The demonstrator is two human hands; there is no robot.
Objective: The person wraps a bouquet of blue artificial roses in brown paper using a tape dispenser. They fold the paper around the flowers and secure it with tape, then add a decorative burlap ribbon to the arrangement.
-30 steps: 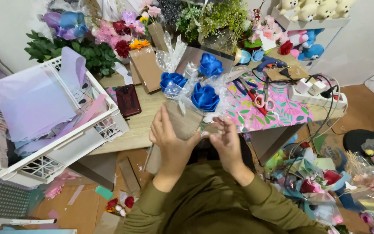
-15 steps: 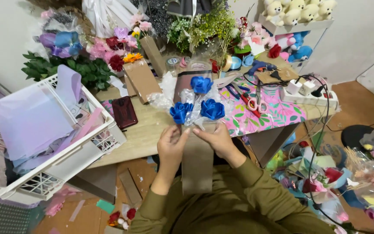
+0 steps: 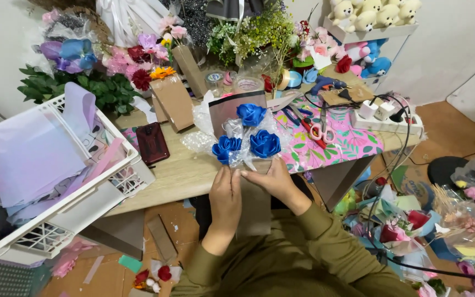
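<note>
three blue roses (image 3: 247, 138) in clear wrap stood bunched at the tabletop (image 3: 178, 171) edge, both hands closed on the stems just below — left hand (image 3: 225, 193) beside right hand (image 3: 274, 180). they looked light, soft and easily crushed, the wrap slippery; best held low on the stems, not the heads. a white crate (image 3: 111, 184) at left held lilac paper sheets (image 3: 31, 154).

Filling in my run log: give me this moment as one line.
left hand: holds bouquet stem | right hand: holds bouquet stem | bouquet: three blue roses, clear wrap | under it: wooden table
</note>
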